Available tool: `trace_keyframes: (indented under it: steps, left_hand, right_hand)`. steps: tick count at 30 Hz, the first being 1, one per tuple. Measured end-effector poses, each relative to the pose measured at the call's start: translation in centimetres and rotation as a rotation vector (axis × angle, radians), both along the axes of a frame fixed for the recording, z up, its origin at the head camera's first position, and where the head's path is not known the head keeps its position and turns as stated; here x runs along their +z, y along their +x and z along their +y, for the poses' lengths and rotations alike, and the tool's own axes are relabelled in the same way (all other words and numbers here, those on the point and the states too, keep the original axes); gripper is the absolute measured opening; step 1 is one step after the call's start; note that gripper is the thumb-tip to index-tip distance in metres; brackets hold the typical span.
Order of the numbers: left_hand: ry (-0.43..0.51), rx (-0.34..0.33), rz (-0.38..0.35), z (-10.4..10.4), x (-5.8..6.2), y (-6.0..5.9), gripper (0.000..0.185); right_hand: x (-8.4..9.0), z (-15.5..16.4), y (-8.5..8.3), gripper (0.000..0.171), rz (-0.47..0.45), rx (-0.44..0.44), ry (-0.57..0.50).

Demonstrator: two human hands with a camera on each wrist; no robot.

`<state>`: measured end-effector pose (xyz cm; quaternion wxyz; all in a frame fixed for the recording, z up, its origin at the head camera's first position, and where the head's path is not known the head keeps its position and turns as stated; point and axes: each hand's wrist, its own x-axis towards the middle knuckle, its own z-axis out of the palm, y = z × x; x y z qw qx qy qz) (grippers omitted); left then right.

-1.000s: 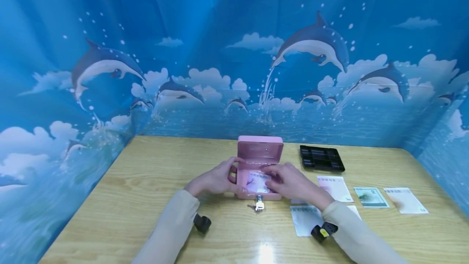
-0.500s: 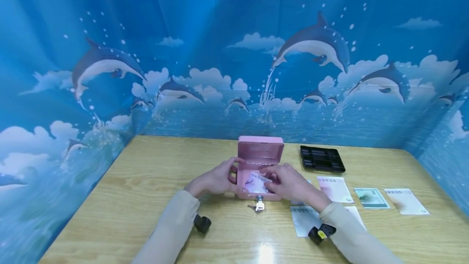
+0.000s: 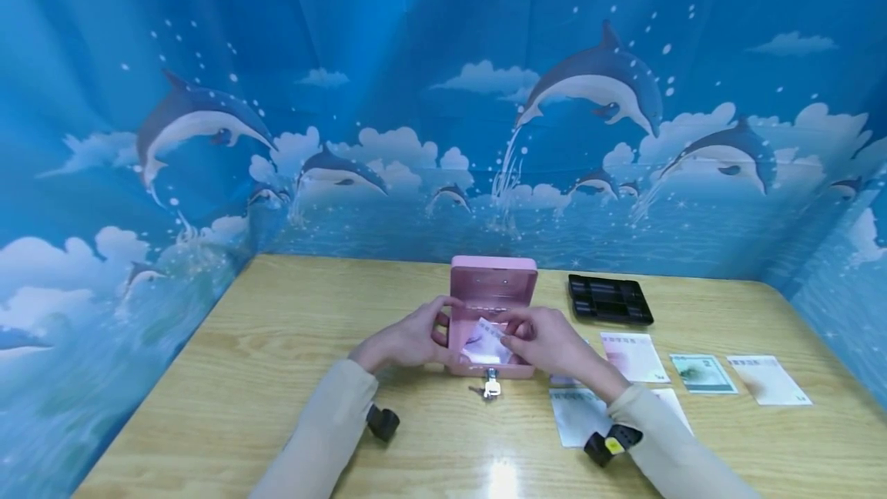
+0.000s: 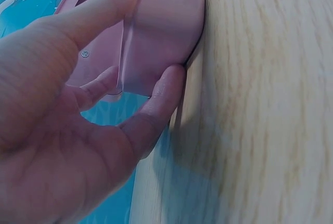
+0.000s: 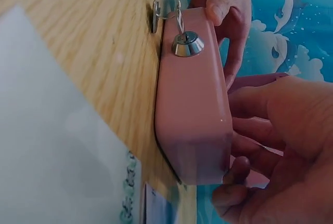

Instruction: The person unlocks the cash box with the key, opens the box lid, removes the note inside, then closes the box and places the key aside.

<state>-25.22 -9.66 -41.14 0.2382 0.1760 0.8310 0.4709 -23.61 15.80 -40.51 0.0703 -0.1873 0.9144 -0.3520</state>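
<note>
A pink cash box stands open at the table's middle, its lid upright. My left hand grips the box's left wall; in the left wrist view the thumb presses the wall of the box and the fingers curl over its rim. My right hand pinches a white-and-pink paper note, held tilted over the open box. A key sits in the front lock, with a key ring hanging from it. In the right wrist view my right hand's fingers curl inside the box.
A black coin tray lies behind and right of the box. Several paper notes lie on the wooden table at the right: one pink-tinted, one green, one white, one nearer me. Blue dolphin curtains enclose the table.
The note that lay flat in the box under my right hand is now raised and tilted between its fingers. My left hand has kept its grip on the box.
</note>
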Motion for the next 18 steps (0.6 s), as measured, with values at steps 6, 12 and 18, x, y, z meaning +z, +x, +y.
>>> trace_keyframes:
  steps: [6, 12, 18]
  left_hand:
    - [-0.001, 0.027, -0.011, 0.1, 0.01, 0.11, 0.087]
    - [-0.005, 0.022, -0.012, 0.1, 0.13, 0.17, 0.088]
    - [-0.007, 0.033, -0.022, 0.03, 0.07, 0.16, 0.091]
  right_hand:
    - [0.32, 0.0, 0.34, 0.025, -0.002, -0.037, -0.03]
    - [0.44, -0.01, 0.68, 0.016, 0.016, -0.04, -0.044]
    - [0.02, 0.17, 0.87, 0.007, 0.087, -0.027, -0.044]
